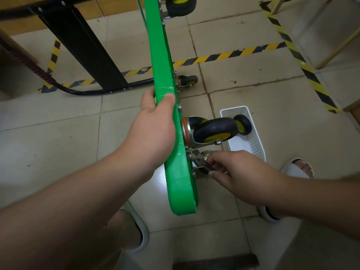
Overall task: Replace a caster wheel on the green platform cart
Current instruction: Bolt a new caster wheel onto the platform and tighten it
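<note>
- The floor [58, 117] is beige tile crossed by yellow-and-black hazard tape [233, 54]; a black table leg [81, 49] stands at the upper left.
- The green platform cart [181, 180] stands on edge on the tiles, with the left hand [153, 129] clasping its rim.
- A white basket [255, 145] beside the near caster wheel [214, 130] holds a loose wheel [242, 124].
- The right hand [239, 172] pinches a small metal tool [202, 162] at the caster's mounting plate; what kind of tool is unclear.
- The cart's far end is cut off at the top.
</note>
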Available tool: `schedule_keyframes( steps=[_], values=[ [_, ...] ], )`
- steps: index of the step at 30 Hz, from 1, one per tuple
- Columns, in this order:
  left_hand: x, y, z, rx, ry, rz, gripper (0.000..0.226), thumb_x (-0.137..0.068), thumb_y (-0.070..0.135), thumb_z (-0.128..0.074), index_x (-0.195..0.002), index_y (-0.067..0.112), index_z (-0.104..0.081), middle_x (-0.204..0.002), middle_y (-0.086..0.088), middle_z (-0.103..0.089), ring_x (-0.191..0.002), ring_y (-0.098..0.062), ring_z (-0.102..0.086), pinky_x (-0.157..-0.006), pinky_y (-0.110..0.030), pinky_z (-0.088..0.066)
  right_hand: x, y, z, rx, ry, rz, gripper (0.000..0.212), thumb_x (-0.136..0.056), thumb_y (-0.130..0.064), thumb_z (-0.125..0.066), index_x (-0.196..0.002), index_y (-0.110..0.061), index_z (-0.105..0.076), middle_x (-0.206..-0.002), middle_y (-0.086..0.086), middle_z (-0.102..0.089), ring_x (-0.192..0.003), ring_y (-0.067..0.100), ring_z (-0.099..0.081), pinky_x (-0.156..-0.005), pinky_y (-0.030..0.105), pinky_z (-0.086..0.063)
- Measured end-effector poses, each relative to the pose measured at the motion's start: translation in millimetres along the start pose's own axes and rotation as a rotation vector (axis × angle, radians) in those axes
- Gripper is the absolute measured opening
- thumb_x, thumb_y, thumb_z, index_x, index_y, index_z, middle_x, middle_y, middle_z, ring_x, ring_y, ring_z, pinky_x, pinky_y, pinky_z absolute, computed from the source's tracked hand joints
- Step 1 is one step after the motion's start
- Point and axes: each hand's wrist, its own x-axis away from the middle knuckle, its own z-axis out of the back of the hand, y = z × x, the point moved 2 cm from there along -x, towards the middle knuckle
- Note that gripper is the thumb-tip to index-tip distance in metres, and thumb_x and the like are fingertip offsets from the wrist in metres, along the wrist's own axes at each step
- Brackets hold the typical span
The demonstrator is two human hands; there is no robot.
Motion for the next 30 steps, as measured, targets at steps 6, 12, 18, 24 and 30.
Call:
schedule_keyframes(
  steps=[6,12,18,24,30],
  values=[
    [-0.7,-0.7,0.2,-0.023,0.011,0.001,0.04,-0.106,0.045,-0.034,-0.146,0.045,-0.036,-0.102,0.015,-0.058,-0.084,-0.011,-0.062,-0.062,-0.03,-0.048,-7.3,0.5,-5.9,-0.015,-0.019,0.02,0.011,-0.096,-0.036,-0.062,-0.105,-0.029,-0.06,-0.089,-0.007,-0.065,-0.08,0.014,-0.06,-0.073,0.038,-0.053],
    [-0.5,-0.5,0.4,-0.025,0.015,-0.001,0.041,-0.106,0.046,-0.034,-0.147,0.046,-0.035,-0.098,0.021,-0.055,-0.081,-0.006,-0.06,-0.061,-0.026,-0.046,-14.0,-2.4,-10.1,-0.046,-0.023,0.036,0.013,-0.096,-0.032,-0.063,-0.107,-0.027,-0.061,-0.091,-0.004,-0.065,-0.08,0.017,-0.06,-0.071,0.036,-0.052],
    [-1.0,-0.4,0.6,-0.015,0.018,0.005,0.04,-0.106,0.045,-0.034,-0.145,0.046,-0.037,-0.099,0.018,-0.058,-0.084,-0.009,-0.061,-0.062,-0.029,-0.046,-17.8,-8.7,-8.8,-0.061,-0.043,0.033,0.013,-0.097,-0.029,-0.062,-0.11,-0.026,-0.063,-0.094,-0.007,-0.065,-0.081,0.011,-0.057,-0.068,0.027,-0.042],
    [-1.3,-0.4,1.1,-0.032,0.016,-0.006,0.039,-0.106,0.045,-0.033,-0.145,0.046,-0.037,-0.098,0.017,-0.057,-0.083,-0.01,-0.06,-0.063,-0.029,-0.046,-11.3,-18.2,-6.8,-0.113,-0.144,-0.012,0.008,-0.097,-0.03,-0.062,-0.099,-0.022,-0.061,-0.086,-0.003,-0.065,-0.078,0.015,-0.059,-0.073,0.038,-0.052],
    [-0.9,-0.6,0.4,-0.041,0.019,-0.008,0.036,-0.106,0.045,-0.034,-0.142,0.046,-0.038,-0.094,0.018,-0.057,-0.079,-0.008,-0.059,-0.059,-0.027,-0.044,0.4,-38.5,5.9,-0.281,-0.277,-0.226,0.027,-0.1,-0.035,-0.053,-0.08,-0.018,-0.061,-0.071,0.003,-0.069,-0.069,0.016,-0.069,-0.073,0.041,-0.059]
  ],
)
